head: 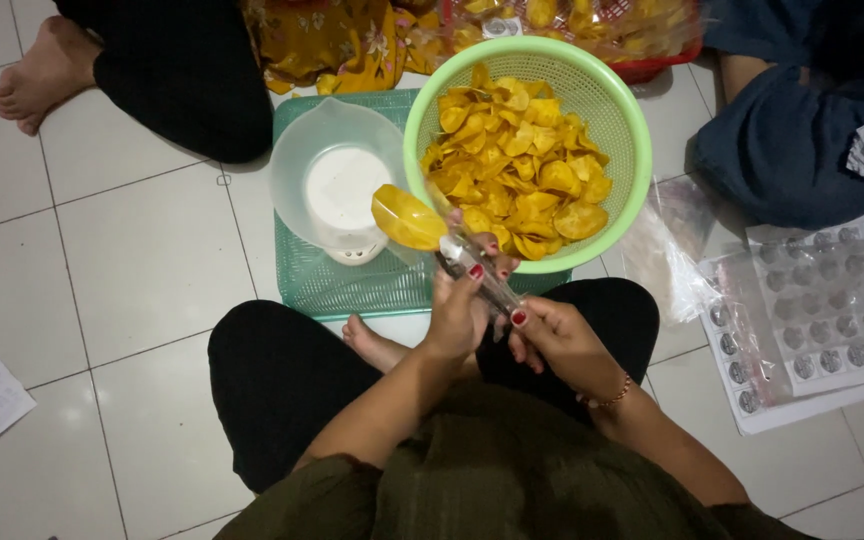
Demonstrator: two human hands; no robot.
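Left hand [455,312] closed around clear plastic bag [480,275], right hand [555,338] pinching the bag's lower end, one yellow chip [408,217] held at the bag mouth, green colander [612,105] of chips just beyond, scale [340,185] on teal tray [327,285] to the left, sticker sheets [832,320] to the right.

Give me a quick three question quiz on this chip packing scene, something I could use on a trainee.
1. True or false: the green colander holds yellow chips.
2. What does the left hand hold up? A) a chip B) a spoon C) a lid
3. What stands left of the colander on the green tray?

Key
1. True.
2. A: one large chip; the right hand steadies a clear plastic bag with it.
3. A clear measuring jug, whitish inside.
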